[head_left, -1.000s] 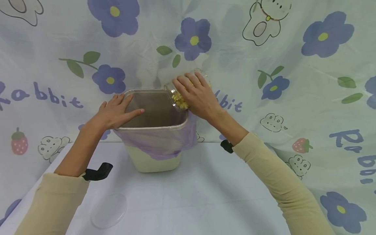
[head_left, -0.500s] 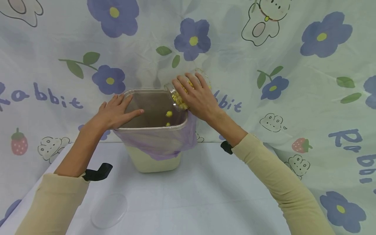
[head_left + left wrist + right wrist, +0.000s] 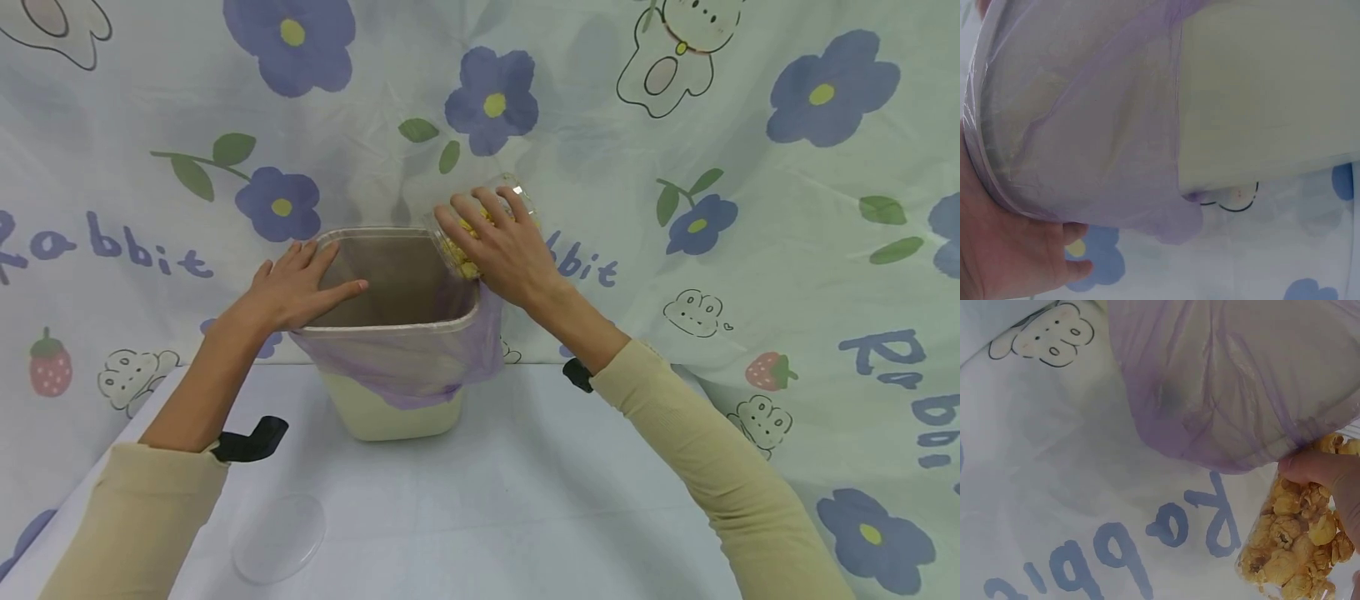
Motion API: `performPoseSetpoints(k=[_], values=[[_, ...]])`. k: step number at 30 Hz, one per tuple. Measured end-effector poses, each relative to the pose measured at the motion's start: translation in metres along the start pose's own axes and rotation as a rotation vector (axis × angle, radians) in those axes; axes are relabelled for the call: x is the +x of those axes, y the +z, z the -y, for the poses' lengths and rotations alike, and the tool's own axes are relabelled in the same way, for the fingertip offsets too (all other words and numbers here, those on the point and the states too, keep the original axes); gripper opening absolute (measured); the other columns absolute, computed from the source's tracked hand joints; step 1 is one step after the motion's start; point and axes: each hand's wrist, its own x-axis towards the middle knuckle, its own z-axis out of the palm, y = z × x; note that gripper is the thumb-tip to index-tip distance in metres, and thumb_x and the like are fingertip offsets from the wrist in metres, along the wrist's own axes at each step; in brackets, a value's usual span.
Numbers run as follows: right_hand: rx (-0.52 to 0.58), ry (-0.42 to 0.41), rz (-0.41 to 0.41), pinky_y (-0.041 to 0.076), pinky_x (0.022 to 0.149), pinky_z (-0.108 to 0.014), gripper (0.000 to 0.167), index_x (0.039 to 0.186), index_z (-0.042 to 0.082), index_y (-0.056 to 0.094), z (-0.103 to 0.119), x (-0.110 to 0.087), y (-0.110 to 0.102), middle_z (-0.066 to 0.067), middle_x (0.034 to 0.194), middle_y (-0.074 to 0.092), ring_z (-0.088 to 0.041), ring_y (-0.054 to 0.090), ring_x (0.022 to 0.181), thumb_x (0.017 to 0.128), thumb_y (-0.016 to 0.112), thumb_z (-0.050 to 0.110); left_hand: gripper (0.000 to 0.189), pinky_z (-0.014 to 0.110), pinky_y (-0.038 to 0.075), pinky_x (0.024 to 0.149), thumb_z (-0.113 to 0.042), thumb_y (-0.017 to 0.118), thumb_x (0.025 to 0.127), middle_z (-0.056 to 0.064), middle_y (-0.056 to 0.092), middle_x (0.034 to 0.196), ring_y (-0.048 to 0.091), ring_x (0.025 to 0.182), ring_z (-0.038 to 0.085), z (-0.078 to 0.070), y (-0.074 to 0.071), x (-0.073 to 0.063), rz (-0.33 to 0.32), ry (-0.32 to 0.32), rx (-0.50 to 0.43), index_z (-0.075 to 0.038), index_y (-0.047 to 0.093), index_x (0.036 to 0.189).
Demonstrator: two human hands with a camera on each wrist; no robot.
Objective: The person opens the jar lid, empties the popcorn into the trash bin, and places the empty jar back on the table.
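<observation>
In the head view a cream bin [image 3: 397, 423] stands at the table's back, with a purple bag [image 3: 405, 371] folded over its rim. On the bin's left rim rests my left hand [image 3: 292, 287], fingers spread and thumb reaching over the opening. My right hand [image 3: 513, 250] grips a clear jar [image 3: 446, 239] above the right rim. The jar is tipped, its mouth toward the bin. Plenty of popcorn [image 3: 1288, 550] shows through the jar in the right wrist view, where a thumb presses its side. The bin's bottom is hidden.
A clear round lid [image 3: 279, 540] lies on the white tablecloth [image 3: 480, 517] near the left forearm. Behind the bin hangs a patterned cloth [image 3: 585, 100] with blue flowers and rabbits.
Pieces of popcorn dropped from the jar into the bin half a second ago; none is seen falling now. The right hand and jar have shifted slightly. The left hand has stayed put.
</observation>
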Motion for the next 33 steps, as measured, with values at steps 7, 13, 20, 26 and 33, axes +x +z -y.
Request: performPoseSetpoints(k=[7, 13, 20, 26, 33], values=[[-0.029, 0.032, 0.022, 0.026, 0.113, -0.055, 0.052, 0.141, 0.01, 0.044, 0.0012, -0.0023, -0.0003, -0.016, 0.133, 0.049, -0.039, 0.042, 0.128, 0.091, 0.055, 0.004, 0.094, 0.073, -0.001, 0.109, -0.063, 0.039, 0.099, 0.035, 0.001, 0.159, -0.005, 0.145, 0.052, 0.0001, 0.0002, -0.0001, -0.004, 0.001, 0.002, 0.003, 0.006, 0.158], [-0.009, 0.038, 0.041, 0.017, 0.116, -0.058, 0.054, 0.143, 0.011, 0.042, -0.0002, -0.004, -0.0004, -0.018, 0.143, 0.045, -0.044, 0.036, 0.136, 0.092, 0.056, 0.0, 0.095, 0.073, -0.001, 0.108, -0.063, 0.04, 0.099, 0.035, 0.001, 0.159, -0.005, 0.145, 0.053, 0.0004, 0.0001, -0.0002, -0.003, 0.004, -0.001, 0.003, 0.006, 0.158], [-0.101, -0.024, 0.058, 0.018, 0.117, -0.054, 0.059, 0.144, 0.02, 0.043, -0.0013, -0.0015, -0.0021, -0.011, 0.147, 0.044, -0.036, 0.036, 0.137, 0.091, 0.061, 0.003, 0.095, 0.074, 0.0, 0.108, -0.064, 0.039, 0.099, 0.035, 0.001, 0.159, -0.005, 0.145, 0.053, 0.0007, -0.0002, 0.0006, 0.002, 0.001, 0.001, 0.003, 0.006, 0.158], [-0.168, -0.054, 0.123, 0.011, 0.119, -0.051, 0.074, 0.151, 0.026, 0.038, -0.0013, 0.0004, -0.0056, -0.007, 0.152, 0.039, -0.033, 0.032, 0.141, 0.087, 0.071, 0.008, 0.096, 0.074, 0.0, 0.108, -0.065, 0.039, 0.098, 0.035, 0.001, 0.159, -0.004, 0.145, 0.053, 0.0008, 0.0, 0.0012, 0.004, -0.004, 0.005, 0.003, 0.006, 0.158], [-0.203, -0.055, 0.128, 0.011, 0.119, -0.051, 0.075, 0.153, 0.027, 0.035, -0.002, -0.0007, -0.0062, -0.006, 0.152, 0.037, -0.033, 0.031, 0.142, 0.089, 0.07, 0.009, 0.096, 0.074, 0.001, 0.108, -0.065, 0.039, 0.098, 0.036, 0.001, 0.158, -0.005, 0.145, 0.053, 0.0006, -0.0001, 0.0017, 0.003, -0.008, 0.006, 0.003, 0.007, 0.158]])
